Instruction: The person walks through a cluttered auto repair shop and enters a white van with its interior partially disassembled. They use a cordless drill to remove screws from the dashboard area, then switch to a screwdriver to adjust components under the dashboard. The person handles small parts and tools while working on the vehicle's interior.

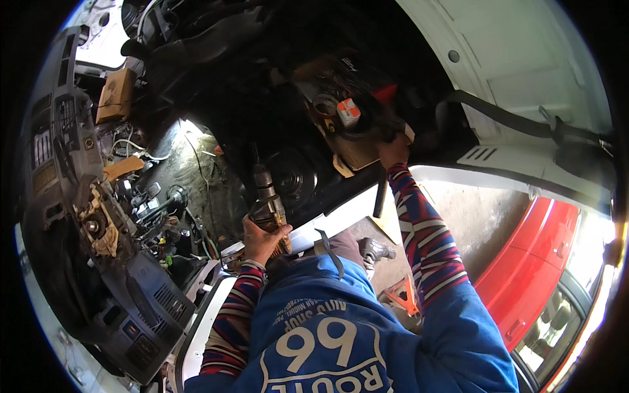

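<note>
Gripping drill [270, 208]: left hand [261, 241], fingers wrapped around it | right hand [394, 152]: can't tell finger opening or hold | cardboard box [359, 154] beside right fingers, orange-white carton [348, 113] up-left

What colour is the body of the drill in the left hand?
Yellow-orange with dark parts; the drill shows best in the head view.
</note>
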Motion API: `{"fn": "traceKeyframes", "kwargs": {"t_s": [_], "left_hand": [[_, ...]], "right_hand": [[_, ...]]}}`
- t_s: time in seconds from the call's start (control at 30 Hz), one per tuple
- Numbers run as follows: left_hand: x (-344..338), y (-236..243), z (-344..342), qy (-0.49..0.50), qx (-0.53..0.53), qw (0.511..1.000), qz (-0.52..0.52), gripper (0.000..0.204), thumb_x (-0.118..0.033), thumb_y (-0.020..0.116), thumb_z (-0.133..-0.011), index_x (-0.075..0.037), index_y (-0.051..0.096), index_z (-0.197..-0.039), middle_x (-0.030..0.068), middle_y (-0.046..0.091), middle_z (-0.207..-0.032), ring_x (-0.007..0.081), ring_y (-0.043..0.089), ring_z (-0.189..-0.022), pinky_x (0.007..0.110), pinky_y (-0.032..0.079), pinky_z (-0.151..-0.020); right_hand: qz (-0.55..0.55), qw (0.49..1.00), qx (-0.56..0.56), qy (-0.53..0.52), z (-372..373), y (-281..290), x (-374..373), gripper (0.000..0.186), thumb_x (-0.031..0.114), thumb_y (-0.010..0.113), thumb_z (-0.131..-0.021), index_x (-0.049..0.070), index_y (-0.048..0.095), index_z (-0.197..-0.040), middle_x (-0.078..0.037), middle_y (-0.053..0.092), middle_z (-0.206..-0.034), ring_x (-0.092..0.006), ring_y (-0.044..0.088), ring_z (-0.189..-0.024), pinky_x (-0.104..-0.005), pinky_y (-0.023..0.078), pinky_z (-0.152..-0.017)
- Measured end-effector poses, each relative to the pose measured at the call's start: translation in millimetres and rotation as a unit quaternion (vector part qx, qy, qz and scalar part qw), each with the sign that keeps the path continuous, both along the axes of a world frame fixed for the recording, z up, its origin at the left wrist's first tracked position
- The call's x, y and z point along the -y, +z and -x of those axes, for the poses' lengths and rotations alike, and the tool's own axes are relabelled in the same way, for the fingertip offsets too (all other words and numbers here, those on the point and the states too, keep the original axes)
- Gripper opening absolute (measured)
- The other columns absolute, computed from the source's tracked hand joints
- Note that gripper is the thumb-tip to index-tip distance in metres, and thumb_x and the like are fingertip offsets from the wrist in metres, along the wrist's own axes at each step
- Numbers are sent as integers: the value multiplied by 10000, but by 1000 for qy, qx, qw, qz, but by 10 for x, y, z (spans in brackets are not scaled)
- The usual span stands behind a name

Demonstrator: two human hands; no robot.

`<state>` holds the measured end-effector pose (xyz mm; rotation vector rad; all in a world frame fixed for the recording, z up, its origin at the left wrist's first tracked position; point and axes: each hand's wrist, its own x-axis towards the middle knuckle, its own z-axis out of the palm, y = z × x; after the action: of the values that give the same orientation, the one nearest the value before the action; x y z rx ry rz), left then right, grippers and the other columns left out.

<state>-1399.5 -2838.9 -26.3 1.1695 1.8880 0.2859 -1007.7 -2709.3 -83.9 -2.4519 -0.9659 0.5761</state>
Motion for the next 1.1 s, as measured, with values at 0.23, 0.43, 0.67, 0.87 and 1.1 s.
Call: {"fn": "traceKeyframes", "kwargs": {"t_s": [0.23,0.43,0.67,0.87,1.1], "left_hand": [[110,-38,-12,-1,-71,996,-55,931,-480,942,-642,39,475,-1258,238,640,-1155,389,658,-1074,470,520,-950],[98,-178,135,51,82,994,-52,957,-369,934,-679,81,442,-1365,229,580,-1329,309,590,-1210,443,450,-1096],[217,528,333,16,183,982,-45,946,-298,843,-804,52,321,-1511,193,483,-1443,293,492,-1320,426,363,-1150],[51,1311,303,-128,224,965,-45,862,-316,795,-882,50,332,-1510,127,661,-1216,234,634,-1073,378,501,-974],[175,2078,115,-117,239,962,-56,956,-505,847,-804,55,437,-1461,171,628,-1269,262,614,-1150,387,493,-996]], "right_hand": [[-61,995,-2,73,54,-91,-30,562,375,764,-857,71,618,-1306,-166,712,-1177,-355,682,-1116,-468,540,-959],[135,964,228,24,355,-324,30,626,381,726,-867,63,552,-1377,-174,626,-1291,-365,638,-1144,-490,519,-941],[6,992,122,22,492,345,158,699,359,711,-848,50,490,-1435,-201,479,-1436,-394,565,-1171,-525,479,-924],[-148,902,-376,153,1606,1186,921,753,546,735,-878,37,523,-1390,-219,582,-1330,-381,555,-1247,-486,448,-1049],[-87,376,-920,64,2560,1554,1303,728,585,698,-911,43,556,-1376,-153,657,-1281,-259,635,-1173,-403,508,-1032]]}}
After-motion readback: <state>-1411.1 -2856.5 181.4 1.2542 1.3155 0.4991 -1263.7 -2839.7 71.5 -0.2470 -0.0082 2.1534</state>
